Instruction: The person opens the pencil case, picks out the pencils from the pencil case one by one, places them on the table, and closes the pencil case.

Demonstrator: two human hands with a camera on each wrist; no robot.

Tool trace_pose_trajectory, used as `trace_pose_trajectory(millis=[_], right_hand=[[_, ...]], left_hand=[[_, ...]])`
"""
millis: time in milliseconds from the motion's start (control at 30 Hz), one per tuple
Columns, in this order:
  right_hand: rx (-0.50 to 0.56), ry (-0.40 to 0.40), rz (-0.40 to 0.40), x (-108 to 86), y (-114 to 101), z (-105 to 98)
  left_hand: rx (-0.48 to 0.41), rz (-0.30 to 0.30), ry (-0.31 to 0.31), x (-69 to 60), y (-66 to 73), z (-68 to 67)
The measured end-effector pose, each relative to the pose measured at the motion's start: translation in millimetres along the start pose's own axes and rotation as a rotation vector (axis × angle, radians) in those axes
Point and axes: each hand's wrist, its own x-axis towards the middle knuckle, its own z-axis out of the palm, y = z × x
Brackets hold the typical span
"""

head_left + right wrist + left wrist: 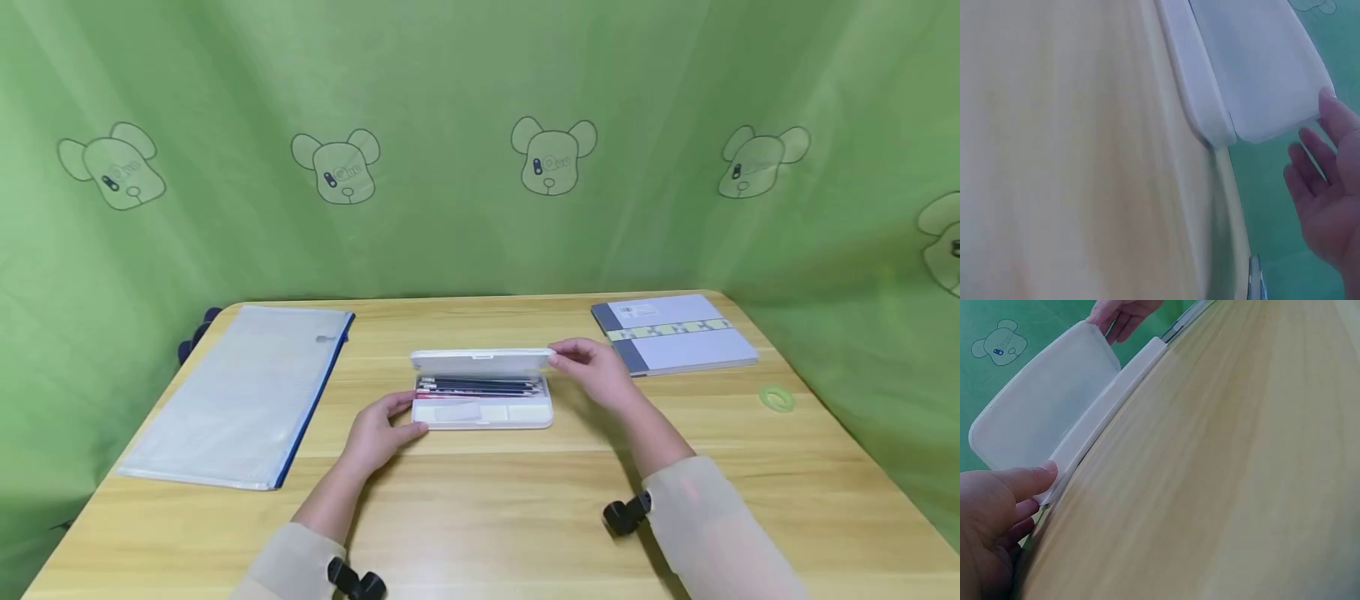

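Note:
A white plastic pencil case (528, 420) lies at the middle of the table, its lid (480, 363) raised on the far side. Several dark pencils (480, 386) and something reddish lie in its back part. A pale flat piece (457, 412) sits in the front part; its kind is unclear. My left hand (377, 435) grips the case's left end, thumb at the front corner, as the left wrist view also shows. With thumb and fingers, my right hand (596, 372) pinches the lid's upper right corner. The case's inside is hidden in both wrist views.
A clear zip folder with a blue edge (240, 400) lies on the left. At the back right is a notebook (678, 333) with a patterned band. A pale green ring (776, 398), perhaps tape, lies near the right edge. Green curtain (450, 242) hangs behind the table.

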Motion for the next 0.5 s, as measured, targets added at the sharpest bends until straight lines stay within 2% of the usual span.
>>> trace_pose_trajectory(millis=[300, 500], right_hand=[[0.162, 0.033, 0.063, 24.5, -2, 8], [0.175, 0.036, 0.117, 42.7, 1, 10]], left_hand=[[0.004, -0.008, -0.001, 0.0, -1.5, -0.1], [0.003, -0.019, -0.005, 1.0, -1.1, -1.3]])
